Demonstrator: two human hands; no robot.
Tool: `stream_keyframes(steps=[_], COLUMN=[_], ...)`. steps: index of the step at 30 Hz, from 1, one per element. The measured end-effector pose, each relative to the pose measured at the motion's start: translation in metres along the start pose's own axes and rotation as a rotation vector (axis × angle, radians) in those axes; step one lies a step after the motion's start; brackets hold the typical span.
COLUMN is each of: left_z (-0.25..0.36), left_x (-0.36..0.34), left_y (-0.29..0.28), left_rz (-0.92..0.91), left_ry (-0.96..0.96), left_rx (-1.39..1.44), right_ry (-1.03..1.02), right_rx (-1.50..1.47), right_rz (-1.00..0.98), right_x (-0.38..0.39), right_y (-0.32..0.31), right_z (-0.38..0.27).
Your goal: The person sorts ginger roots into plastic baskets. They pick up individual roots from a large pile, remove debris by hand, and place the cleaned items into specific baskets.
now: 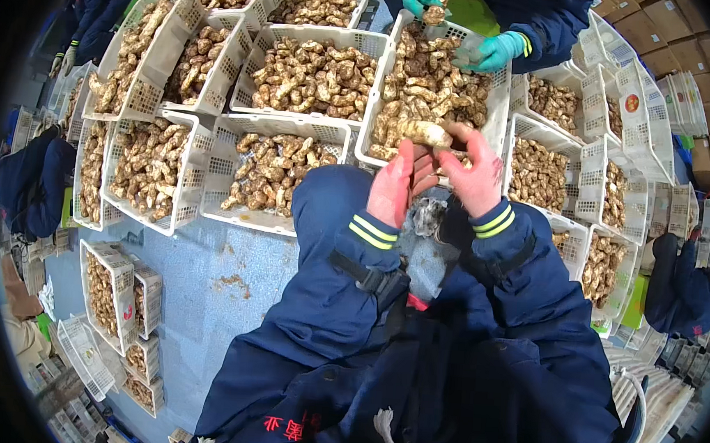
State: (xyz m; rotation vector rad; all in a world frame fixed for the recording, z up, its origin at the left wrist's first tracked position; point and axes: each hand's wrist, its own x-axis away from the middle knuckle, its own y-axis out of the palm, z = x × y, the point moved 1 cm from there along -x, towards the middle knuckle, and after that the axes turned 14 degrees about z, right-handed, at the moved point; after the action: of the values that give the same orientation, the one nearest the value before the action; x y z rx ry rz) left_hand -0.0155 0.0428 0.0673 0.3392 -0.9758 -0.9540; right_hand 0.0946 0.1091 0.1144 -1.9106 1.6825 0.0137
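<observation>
Tan ginger roots (316,75), white lattice crates (314,36), navy yellow-striped sleeves (371,231), teal gloves (494,52).

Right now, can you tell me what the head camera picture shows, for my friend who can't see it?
A person's bare left hand and right hand hold a knobbly pale ginger root over a white crate of ginger. More full white crates surround it, and a co-worker's teal-gloved hands reach into the same crate.

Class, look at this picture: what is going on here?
A person in a dark blue jacket holds one pale ginger-like root in both bare hands, left hand and right hand, above a white crate full of such roots. Across it, a co-worker's teal-gloved hands handle another piece. More filled white crates surround them.
</observation>
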Motion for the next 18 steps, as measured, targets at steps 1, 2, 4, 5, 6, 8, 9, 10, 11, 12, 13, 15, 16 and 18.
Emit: stream_keyframes(steps=[1,2,4,5,6,8,9,10,11,12,13,15,16,18], left_z=[0.005,0.009,0.001,-0.001,0.000,0.007,0.010,0.007,0.008,0.004,0.003,0.003,-0.003,-0.001], left_x=[0.002,0.010,-0.005,0.000,0.007,0.023,0.028,0.028,0.029,0.034,0.033,0.033,0.034,0.037], left_y=[-0.001,0.002,-0.034,-0.028,-0.022,-0.016,-0.014,-0.021,-0.022,-0.023,-0.024,-0.020,-0.015,-0.012], left_rz=[-0.040,-0.108,-0.161,-0.143,-0.120,-0.084,-0.068,-0.060,-0.054,-0.035,-0.034,-0.179,-0.121,-0.220], left_ry=[-0.034,-0.076,0.184,0.124,0.071,-0.075,-0.111,-0.191,-0.269,-0.168,-0.172,-0.321,-0.345,-0.381], left_rx=[0.068,0.169,-0.054,-0.032,-0.009,0.125,0.093,0.139,0.186,0.106,0.105,0.172,0.185,0.224], right_ry=[-0.191,-0.391,-0.518,-0.543,-0.447,-0.274,-0.080,0.106,0.290,0.318,0.395,0.418,0.386,0.445], right_rx=[0.061,0.089,0.099,0.103,0.044,-0.017,-0.045,-0.133,-0.220,-0.434,-0.529,-0.667,-0.677,-0.645], right_rz=[0.008,-0.038,-0.227,-0.227,-0.216,-0.174,-0.074,-0.040,-0.007,-0.008,-0.060,-0.113,-0.124,-0.181], right_x=[0.010,0.014,0.019,0.023,0.024,0.023,0.026,0.027,0.022,0.018,0.017,0.014,0.013,0.008], right_y=[-0.004,-0.012,-0.010,-0.015,-0.020,-0.028,-0.031,-0.033,-0.033,-0.025,-0.023,-0.013,-0.010,-0.011], right_z=[-0.009,-0.011,-0.035,-0.035,-0.031,-0.020,-0.019,-0.016,-0.020,-0.010,-0.007,0.007,0.014,0.003])
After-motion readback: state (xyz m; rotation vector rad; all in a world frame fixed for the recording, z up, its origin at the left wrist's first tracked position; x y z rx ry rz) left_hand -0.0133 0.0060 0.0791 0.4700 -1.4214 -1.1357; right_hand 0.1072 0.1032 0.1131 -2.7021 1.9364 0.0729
